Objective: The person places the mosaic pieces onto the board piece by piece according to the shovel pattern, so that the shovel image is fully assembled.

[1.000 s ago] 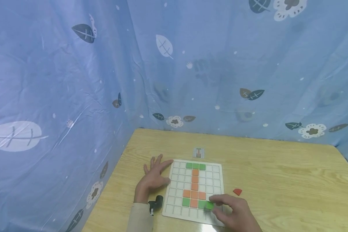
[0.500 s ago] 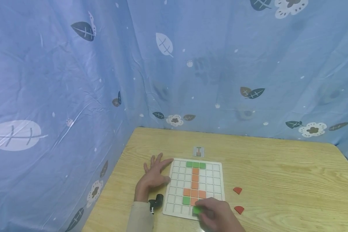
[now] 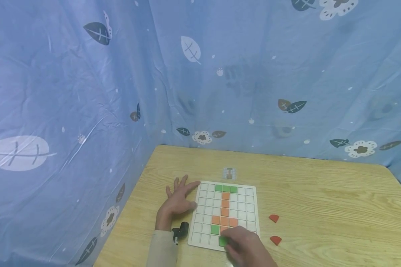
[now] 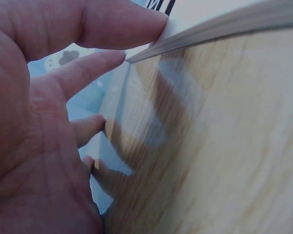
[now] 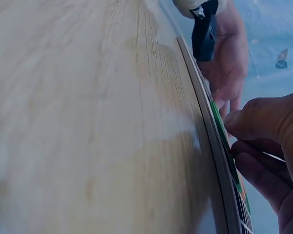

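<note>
A white grid board [image 3: 205,207] lies on the table, with orange tiles [image 3: 225,204] forming a column and a short crossbar. Green tiles [image 3: 226,188] top that column, and another green tile [image 3: 215,229] sits left of its foot. My left hand [image 3: 177,204] is spread at the board's left edge, thumb and forefinger touching it. With bent fingers my right hand [image 3: 245,244] pinches a green square tile [image 3: 223,241] at the bottom row, below the column. In the right wrist view, the thumb [image 5: 241,124] is right at green on the board's surface. The right hand covers the board's lower right.
Two red quarter-circle pieces [image 3: 275,240] lie on the wooden table [image 3: 320,207] right of the board. Beyond the board's far edge is a small printed card [image 3: 229,173]. A black wrist device [image 3: 180,232] is beside the left sleeve. Blue patterned curtains [image 3: 253,74] enclose the table.
My right hand has moved left with the green tile, from beside the lower right tiles to the bottom row. A second red piece has come into view. The left hand stays put.
</note>
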Motion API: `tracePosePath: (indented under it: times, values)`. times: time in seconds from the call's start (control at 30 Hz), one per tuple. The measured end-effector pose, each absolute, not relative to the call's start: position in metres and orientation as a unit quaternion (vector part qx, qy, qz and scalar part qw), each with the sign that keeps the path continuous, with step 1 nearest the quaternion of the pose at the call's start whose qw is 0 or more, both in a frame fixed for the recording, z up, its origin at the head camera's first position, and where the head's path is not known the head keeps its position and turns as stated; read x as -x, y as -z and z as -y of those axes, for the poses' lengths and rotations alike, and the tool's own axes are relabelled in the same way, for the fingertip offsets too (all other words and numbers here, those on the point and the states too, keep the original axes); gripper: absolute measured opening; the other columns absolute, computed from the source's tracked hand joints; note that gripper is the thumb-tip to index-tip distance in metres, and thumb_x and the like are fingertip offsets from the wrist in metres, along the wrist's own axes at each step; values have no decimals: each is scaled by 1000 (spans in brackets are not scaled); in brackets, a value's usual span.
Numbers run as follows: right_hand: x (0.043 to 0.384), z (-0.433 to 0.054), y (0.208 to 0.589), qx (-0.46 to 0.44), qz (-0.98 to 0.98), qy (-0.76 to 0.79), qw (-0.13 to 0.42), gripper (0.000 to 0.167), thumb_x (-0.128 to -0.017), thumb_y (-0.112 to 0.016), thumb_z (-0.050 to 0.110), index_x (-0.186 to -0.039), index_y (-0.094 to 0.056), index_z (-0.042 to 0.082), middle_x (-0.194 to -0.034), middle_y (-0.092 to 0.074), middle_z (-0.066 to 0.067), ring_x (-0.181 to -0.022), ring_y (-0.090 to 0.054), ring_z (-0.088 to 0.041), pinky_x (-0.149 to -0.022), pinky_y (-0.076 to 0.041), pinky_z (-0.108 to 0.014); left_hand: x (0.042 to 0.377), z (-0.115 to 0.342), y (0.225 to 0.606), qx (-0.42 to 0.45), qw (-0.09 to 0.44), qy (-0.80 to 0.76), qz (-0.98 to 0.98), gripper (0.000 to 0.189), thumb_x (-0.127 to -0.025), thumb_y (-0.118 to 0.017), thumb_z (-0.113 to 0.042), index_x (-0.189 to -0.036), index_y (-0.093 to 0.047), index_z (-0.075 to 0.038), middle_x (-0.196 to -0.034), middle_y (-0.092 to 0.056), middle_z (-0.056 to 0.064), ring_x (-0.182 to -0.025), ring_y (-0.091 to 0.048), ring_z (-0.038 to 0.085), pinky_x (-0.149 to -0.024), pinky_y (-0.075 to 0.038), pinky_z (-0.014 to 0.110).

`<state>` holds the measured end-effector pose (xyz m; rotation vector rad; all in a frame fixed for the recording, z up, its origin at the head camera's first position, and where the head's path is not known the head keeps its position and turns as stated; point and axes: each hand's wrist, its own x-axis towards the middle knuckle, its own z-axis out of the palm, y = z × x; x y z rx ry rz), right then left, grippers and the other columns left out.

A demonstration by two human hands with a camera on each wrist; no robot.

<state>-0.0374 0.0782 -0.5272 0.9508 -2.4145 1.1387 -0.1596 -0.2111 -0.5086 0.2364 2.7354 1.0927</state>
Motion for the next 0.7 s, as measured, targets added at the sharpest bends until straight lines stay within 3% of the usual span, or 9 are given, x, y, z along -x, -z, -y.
tracePosePath:
  times: [0.5,0.7]
  values:
    - [43,-81,525,-350,819,-421,172,45,-74,-84,-8,-112,-79,16,-98,-76,10,-84,-63,4,-76,-51,-8,159,210,507,-74,94,-368,-922,92,-71,-75,-14,-160,-58,-28,-184,-14,19,-169,8,51,-124,19,81]
    - [45,-100,518,-293,835,-439,156,41,-78,-87,-5,-111,-80,19,-100,-80,12,-84,-70,0,-77,-56,-11,160,210,509,-78,90,-369,-922,91,-71,-75,-14,-159,-59,-28,-184,-15,19,-169,7,51,-123,18,83]
